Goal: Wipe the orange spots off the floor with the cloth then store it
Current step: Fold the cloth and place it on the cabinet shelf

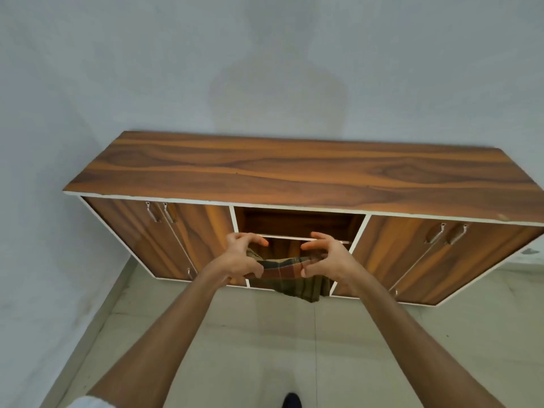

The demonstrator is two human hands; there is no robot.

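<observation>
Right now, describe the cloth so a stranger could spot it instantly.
Find the long wooden cabinet against the wall, then its open middle compartment between two pairs of closed doors. In front of it, the left hand and right hand stretch the cloth: the only soft, checked brown-green thing here.

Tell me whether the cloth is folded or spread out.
Partly spread: the cloth is stretched between the left hand and right hand, one end hanging loose.

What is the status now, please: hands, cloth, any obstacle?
Left hand and right hand both grip the cloth, stretched between them. Cloth held before the cabinet's open middle compartment. Nothing in the way.
</observation>
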